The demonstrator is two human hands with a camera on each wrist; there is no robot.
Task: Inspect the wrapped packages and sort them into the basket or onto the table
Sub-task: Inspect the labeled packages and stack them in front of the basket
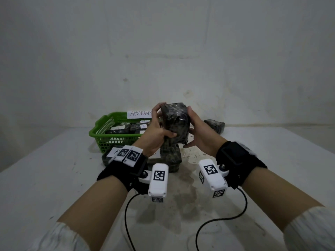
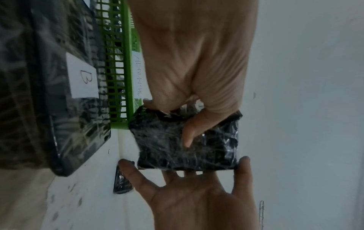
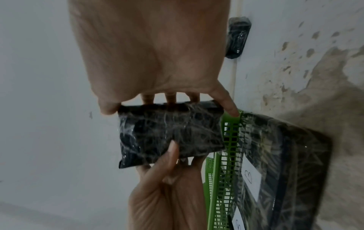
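Note:
Both hands hold one dark wrapped package [image 1: 176, 120] up above the table [image 1: 272, 169]. My left hand [image 1: 159, 126] grips its left side, with the thumb lying across the near face [image 2: 189, 135]. On the package's right edge my right hand [image 1: 194, 128] has its fingers behind the package [image 3: 171, 132] and its thumb at a corner. The green basket [image 1: 107, 131] stands at the back left with several wrapped packages inside and a handwritten paper label [image 1: 139, 114] on its far rim.
Below the hands, dark wrapped packages [image 1: 170, 160] lie on the table, one carrying a white "B" label [image 2: 83, 77]. Another wrapped package [image 1: 214, 125] lies at the back right near the wall. The tabletop is stained in the middle. Two cables trail from the wrist cameras.

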